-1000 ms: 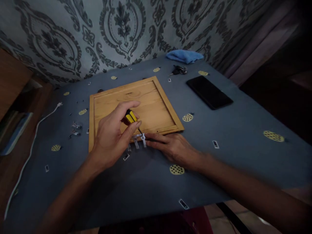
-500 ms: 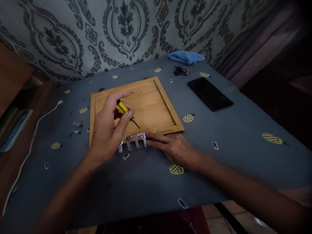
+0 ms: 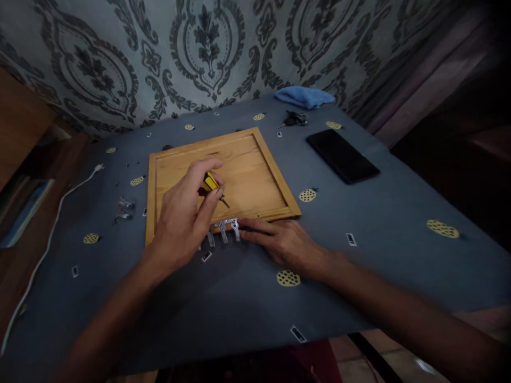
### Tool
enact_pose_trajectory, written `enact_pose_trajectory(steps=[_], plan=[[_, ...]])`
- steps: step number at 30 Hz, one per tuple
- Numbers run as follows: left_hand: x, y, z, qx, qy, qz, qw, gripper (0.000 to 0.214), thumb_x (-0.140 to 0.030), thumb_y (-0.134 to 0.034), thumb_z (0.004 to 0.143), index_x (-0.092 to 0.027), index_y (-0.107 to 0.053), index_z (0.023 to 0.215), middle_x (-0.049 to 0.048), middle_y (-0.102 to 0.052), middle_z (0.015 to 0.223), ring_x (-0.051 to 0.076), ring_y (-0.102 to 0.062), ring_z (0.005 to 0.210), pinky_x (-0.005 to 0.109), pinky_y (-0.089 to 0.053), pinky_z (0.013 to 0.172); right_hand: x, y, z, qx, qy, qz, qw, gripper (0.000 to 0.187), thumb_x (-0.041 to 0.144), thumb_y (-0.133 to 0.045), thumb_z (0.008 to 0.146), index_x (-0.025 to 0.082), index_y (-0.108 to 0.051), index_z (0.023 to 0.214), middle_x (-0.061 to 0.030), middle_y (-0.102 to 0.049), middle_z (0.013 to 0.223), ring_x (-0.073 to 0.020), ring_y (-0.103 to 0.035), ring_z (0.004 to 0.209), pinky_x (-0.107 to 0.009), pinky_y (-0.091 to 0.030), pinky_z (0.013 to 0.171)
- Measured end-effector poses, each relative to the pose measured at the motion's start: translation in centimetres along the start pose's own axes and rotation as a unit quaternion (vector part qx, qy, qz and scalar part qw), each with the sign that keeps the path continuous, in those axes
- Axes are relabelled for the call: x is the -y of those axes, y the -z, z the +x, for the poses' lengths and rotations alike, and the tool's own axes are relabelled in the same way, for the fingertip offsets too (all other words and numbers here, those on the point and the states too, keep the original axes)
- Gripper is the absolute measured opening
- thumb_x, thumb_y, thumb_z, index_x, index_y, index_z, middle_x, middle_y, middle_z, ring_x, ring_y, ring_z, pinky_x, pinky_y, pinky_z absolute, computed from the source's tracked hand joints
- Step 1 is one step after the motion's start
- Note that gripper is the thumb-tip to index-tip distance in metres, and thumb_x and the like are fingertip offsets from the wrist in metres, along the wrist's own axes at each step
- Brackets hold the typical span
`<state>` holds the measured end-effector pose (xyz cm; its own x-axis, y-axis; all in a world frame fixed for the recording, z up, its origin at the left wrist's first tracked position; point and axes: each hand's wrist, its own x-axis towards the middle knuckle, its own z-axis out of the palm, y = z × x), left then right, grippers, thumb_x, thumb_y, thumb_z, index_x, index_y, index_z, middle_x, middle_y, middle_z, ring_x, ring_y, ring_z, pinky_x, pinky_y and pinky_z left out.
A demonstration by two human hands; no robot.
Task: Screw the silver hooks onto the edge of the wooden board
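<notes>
My left hand (image 3: 186, 213) is closed around a small screwdriver (image 3: 211, 182) with a yellow and black handle. Its thin shaft points down and to the right, with the tip above the front part of a framed wooden panel (image 3: 275, 175). Along the panel's front edge lies a silver metal hook rail (image 3: 223, 229), its hooks hanging toward me; my left hand hides its left end. My right hand (image 3: 287, 242) lies at the rail's right end, its fingertips holding the rail against the panel's edge.
Loose metal pieces (image 3: 123, 207) and a few tiny bits lie left of the panel. A white cable (image 3: 59, 213) runs down the left side. To the right are a black phone (image 3: 343, 155), keys (image 3: 295, 118) and a blue cloth (image 3: 304, 97). A patterned wall covering (image 3: 207, 48) stands behind.
My left hand has moved slightly right with the screwdriver and now covers more of the rail's left end. My right hand stays at the rail's right end.
</notes>
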<state>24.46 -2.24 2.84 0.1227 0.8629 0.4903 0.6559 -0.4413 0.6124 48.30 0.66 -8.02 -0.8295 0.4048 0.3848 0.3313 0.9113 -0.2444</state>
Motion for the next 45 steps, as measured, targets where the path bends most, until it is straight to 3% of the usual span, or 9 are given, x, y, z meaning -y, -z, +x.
enact_pose_trajectory(steps=[5,9,14,21,26,31,35,38,45], plan=[[0.2,0.1,0.0,0.062,0.008,-0.025,0.998,0.025,-0.025,-0.06,0.1,-0.023,-0.061,0.125,0.0033,-0.075,0.1,0.018,-0.073,0.087,0.03,-0.057,0.077,0.0,0.1,0.1,-0.007,-0.004,0.011,1.0,0.058,-0.004,-0.052,0.088,0.023,-0.069,0.137,-0.007,-0.07,0.141,-0.0223,-0.077,0.107,-0.036,-0.064,0.084],[0.5,0.5,0.1,0.027,0.024,-0.032,0.999,0.027,-0.028,-0.061,0.1,-0.024,-0.06,0.127,0.0037,-0.075,0.103,0.018,-0.073,0.09,0.031,-0.057,0.08,0.1,0.2,0.1,0.007,-0.013,0.011,1.0,0.057,-0.003,-0.053,0.087,0.023,-0.07,0.135,-0.0066,-0.069,0.142,-0.0208,-0.077,0.105,-0.033,-0.063,0.082],[0.6,1.0,0.3,0.092,0.026,-0.049,0.994,0.026,-0.027,-0.059,0.101,-0.024,-0.062,0.126,0.0043,-0.074,0.101,0.019,-0.072,0.088,0.031,-0.057,0.076,0.0,0.2,0.0,0.003,-0.009,0.009,1.0,0.06,-0.004,-0.05,0.087,0.023,-0.069,0.137,-0.0063,-0.069,0.143,-0.0203,-0.077,0.105,-0.033,-0.063,0.082],[0.0,1.4,0.6,-0.007,-0.009,0.024,1.0,0.029,-0.025,-0.056,0.102,-0.025,-0.059,0.131,0.0035,-0.074,0.104,0.019,-0.072,0.091,0.033,-0.058,0.083,0.0,0.2,0.0,-0.005,0.0,0.002,1.0,0.057,-0.002,-0.05,0.087,0.022,-0.069,0.136,-0.0064,-0.07,0.141,-0.0213,-0.077,0.106,-0.034,-0.064,0.08],[-0.1,1.4,0.5,-0.016,-0.057,0.115,0.992,0.036,-0.021,-0.047,0.104,-0.026,-0.051,0.14,0.0074,-0.07,0.131,0.021,-0.071,0.105,0.035,-0.056,0.087,0.1,0.2,0.0,-0.007,-0.003,0.004,1.0,0.058,-0.002,-0.049,0.088,0.023,-0.068,0.137,-0.0061,-0.07,0.141,-0.0214,-0.076,0.105,-0.035,-0.064,0.08],[-0.4,1.9,0.6,0.175,-0.005,0.223,0.959,0.034,-0.037,-0.058,0.101,-0.02,-0.058,0.131,0.001,-0.073,0.087,0.019,-0.069,0.074,0.029,-0.046,0.063,0.1,0.3,0.0,-0.01,0.001,0.004,1.0,0.055,-0.001,-0.05,0.089,0.022,-0.069,0.136,-0.0069,-0.07,0.141,-0.0204,-0.077,0.102,-0.034,-0.063,0.079],[-0.8,1.1,0.5,0.311,0.024,0.303,0.901,0.047,-0.059,-0.076,0.087,-0.018,-0.067,0.11,0.0064,-0.073,0.104,0.028,-0.071,0.1,0.034,-0.049,0.073,0.1,0.3,0.1,-0.017,0.0,0.002,1.0,0.052,0.001,-0.052,0.092,0.022,-0.07,0.135,-0.0072,-0.071,0.139,-0.0214,-0.077,0.101,-0.034,-0.063,0.078],[-0.9,0.0,0.1,0.359,0.018,0.33,0.873,0.049,-0.06,-0.077,0.086,-0.018,-0.068,0.109,0.0084,-0.068,0.11,0.031,-0.068,0.108,0.037,-0.052,0.076,0.1,0.3,0.1,-0.009,-0.002,0.008,1.0,0.051,0.001,-0.055,0.092,0.023,-0.069,0.136,-0.0073,-0.07,0.141,-0.0214,-0.076,0.106,-0.034,-0.063,0.081],[-0.4,-1.5,-0.6,0.374,0.005,0.331,0.866,0.048,-0.059,-0.072,0.09,-0.017,-0.069,0.113,0.0096,-0.064,0.111,0.032,-0.065,0.111,0.041,-0.055,0.081,0.3,0.3,0.3,0.011,-0.011,0.006,1.0,0.051,0.001,-0.059,0.09,0.022,-0.07,0.136,-0.0076,-0.069,0.142,-0.02,-0.077,0.102,-0.031,-0.062,0.077]])
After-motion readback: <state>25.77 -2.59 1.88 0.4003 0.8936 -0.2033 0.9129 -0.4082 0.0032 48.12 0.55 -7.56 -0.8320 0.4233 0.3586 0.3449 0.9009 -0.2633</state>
